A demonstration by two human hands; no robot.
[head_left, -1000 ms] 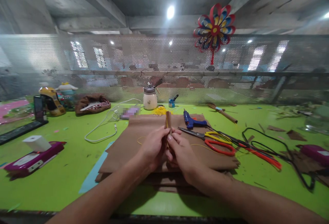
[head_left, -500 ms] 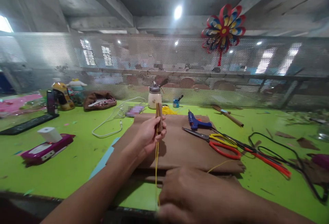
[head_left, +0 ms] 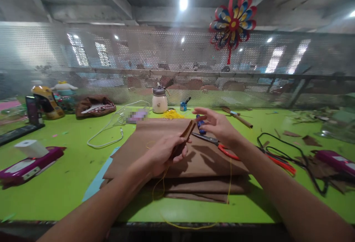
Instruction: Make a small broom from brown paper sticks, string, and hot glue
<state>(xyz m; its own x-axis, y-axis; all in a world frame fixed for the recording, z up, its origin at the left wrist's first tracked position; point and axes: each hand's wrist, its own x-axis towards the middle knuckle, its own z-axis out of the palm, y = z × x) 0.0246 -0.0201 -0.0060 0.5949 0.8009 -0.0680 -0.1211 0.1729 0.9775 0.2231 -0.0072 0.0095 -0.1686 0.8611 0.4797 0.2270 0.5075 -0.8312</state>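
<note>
Now, brown strip [head_left: 186, 137] clasped between fingers of left hand [head_left: 162, 155], right hand [head_left: 219, 124] splayed wide

Left hand [head_left: 163, 153] grips brown strip [head_left: 185, 138]; right hand [head_left: 217, 123] spread.

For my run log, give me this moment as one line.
left hand: grips brown strip | right hand: open, raised over scissors | yellow thread: loops below both hands | under them: brown paper stack

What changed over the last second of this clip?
The right hand moved from low near the camera forward and up, fingers spread above the scissors. The cardboard strip in the left hand tipped from upright to the right; the yellow string, taut before, hangs slack. Left grip unchanged.
</note>
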